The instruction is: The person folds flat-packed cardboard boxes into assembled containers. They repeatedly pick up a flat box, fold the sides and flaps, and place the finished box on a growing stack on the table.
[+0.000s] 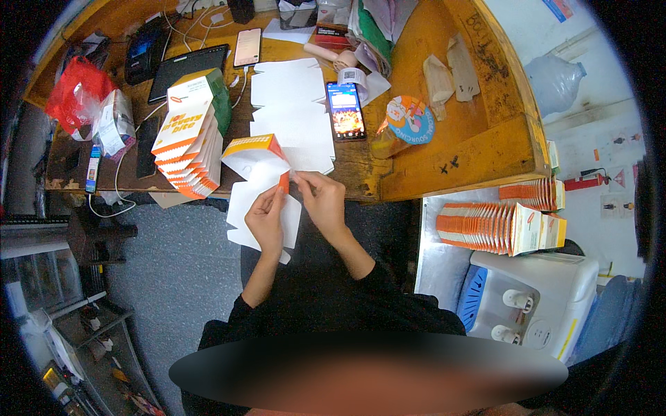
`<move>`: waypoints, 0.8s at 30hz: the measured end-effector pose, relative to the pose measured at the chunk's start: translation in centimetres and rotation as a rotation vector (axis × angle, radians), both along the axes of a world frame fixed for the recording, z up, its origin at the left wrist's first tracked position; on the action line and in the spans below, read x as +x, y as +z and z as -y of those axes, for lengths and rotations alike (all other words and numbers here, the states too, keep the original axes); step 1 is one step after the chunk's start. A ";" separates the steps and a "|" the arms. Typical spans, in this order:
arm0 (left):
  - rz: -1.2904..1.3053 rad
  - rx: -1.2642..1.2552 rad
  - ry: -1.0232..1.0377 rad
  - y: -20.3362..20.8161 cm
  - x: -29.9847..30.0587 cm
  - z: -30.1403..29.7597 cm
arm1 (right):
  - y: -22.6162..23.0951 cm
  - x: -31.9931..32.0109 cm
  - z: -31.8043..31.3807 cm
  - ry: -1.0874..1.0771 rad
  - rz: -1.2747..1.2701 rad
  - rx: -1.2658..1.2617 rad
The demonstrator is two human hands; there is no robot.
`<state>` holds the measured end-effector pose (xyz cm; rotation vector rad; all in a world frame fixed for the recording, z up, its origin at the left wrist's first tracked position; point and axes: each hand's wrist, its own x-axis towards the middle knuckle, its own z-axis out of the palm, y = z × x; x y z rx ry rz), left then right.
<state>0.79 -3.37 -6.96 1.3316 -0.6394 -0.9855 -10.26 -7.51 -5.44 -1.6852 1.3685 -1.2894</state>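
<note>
Before me at the table's front edge is a part-folded cardboard carton [251, 166], white inside with orange and yellow outside. My left hand [266, 216] is closed on its orange side edge, thumb and fingers pinched together. On the carton's right side my right hand [322, 200] pinches a corner flap; its fingertips partly cover the flap. The carton's lower white panel hangs toward my lap. Just beyond lies a pile of flat white carton blanks [291, 104]. To the left stands a nested stack of folded orange-and-white cartons [187, 142].
A lit phone [345, 111] lies right of the blanks, another phone [248, 47] behind them. A red plastic bag [80, 90] sits far left, with cables nearby. More nested cartons [485, 227] rest on a metal surface at right, beside a white water dispenser [531, 298].
</note>
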 end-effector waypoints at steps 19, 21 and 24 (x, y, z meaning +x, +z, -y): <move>-0.008 -0.005 -0.011 -0.7 0.6 -0.2 | 0.1 -0.8 0.1 0.165 -0.164 -0.174; -0.033 -0.053 0.009 -0.4 0.7 -0.3 | 0.3 -0.8 0.0 0.207 -0.237 -0.228; 0.055 -0.108 0.035 0.4 0.9 -0.2 | 0.9 -0.6 -0.5 0.259 -0.163 -0.173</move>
